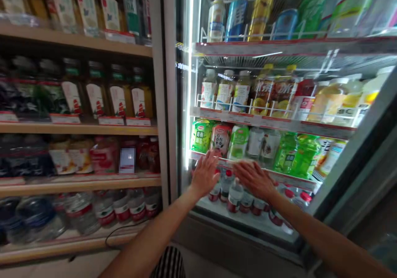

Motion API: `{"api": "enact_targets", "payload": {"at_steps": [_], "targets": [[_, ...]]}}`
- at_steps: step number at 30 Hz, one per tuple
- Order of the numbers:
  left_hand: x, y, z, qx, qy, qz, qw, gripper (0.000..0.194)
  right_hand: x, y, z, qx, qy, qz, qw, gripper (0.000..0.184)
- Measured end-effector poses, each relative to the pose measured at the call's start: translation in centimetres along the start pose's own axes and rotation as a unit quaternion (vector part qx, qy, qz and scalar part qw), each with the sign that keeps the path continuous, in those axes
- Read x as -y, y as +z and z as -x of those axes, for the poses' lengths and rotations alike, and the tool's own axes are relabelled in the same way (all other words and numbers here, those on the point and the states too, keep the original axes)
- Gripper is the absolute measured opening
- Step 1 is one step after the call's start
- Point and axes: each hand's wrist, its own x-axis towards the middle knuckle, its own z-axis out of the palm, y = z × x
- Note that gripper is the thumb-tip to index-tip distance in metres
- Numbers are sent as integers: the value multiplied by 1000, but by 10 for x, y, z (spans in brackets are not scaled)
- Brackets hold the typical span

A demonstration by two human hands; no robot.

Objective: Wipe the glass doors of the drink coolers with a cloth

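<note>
Both my arms stretch forward to a lit drinks fridge [198, 212]. Near the lower left shelves is my left hand [204, 174], its fingers extended and nothing in them. My right hand [254, 179] reaches in from the right with fingers out flat, also bare. Whether either touches anything, I cannot tell. Just above the left hand stands a red drink bottle [221, 135], with a green drink bottle [201, 135] to its left. Behind and below the hands, small water bottles [235, 195] with red caps fill the fridge floor, partly hidden by the hands.
A fridge frame [350, 158] slants along the right side. Higher fridge shelves carry cans [237, 17] and bottles of tea and juice [263, 90]. To the left, wooden shelves [77, 127] hold rows of bottles. A dark cable [124, 228] hangs by the bottom shelf.
</note>
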Motion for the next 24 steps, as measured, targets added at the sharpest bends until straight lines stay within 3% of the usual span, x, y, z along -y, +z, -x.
{"api": "enact_targets", "payload": {"at_steps": [2, 4, 6, 8, 10, 11, 13, 15, 17, 18, 20, 22, 24], "targets": [[-11, 2, -5, 7, 20, 7, 1000, 59, 6, 9, 37, 43, -62, -19, 997, 58], [-19, 2, -14, 4, 34, 9, 999, 59, -16, 2, 48, 34, -28, -9, 999, 56], [-28, 3, -25, -9, 44, 11, 999, 59, -56, -17, 38, -56, 93, 29, 994, 54], [-39, 4, -35, -25, 52, 13, 998, 58, -94, -36, 24, -179, 208, 74, 959, 56], [-51, 7, -42, -29, 62, 16, 998, 57, -106, -40, 25, -262, 260, 93, 925, 57], [-57, 8, -43, -24, 69, 19, 997, 57, -100, -36, 35, -273, 260, 92, 921, 57], [-67, 12, -41, -2, 86, 22, 996, 58, -69, -16, 71, -238, 231, 78, 940, 59], [-72, 15, -36, 30, 107, 23, 994, 60, -37, 5, 115, -120, 179, 44, 976, 63], [-74, 16, -34, 49, 126, 23, 991, 60, -29, 12, 145, -28, 138, 11, 990, 61], [-74, 16, -35, 49, 130, 24, 990, 60, -37, 9, 149, -21, 144, 12, 989, 57], [-73, 15, -41, 27, 123, 32, 992, 59, -72, -11, 140, -82, 221, 67, 969, 48], [-72, 13, -47, -4, 103, 38, 994, 57, -110, -34, 119, -198, 324, 163, 911, 52], [-70, 14, -48, -23, 91, 38, 995, 57, -123, -45, 106, -268, 336, 213, 877, 57]]}}
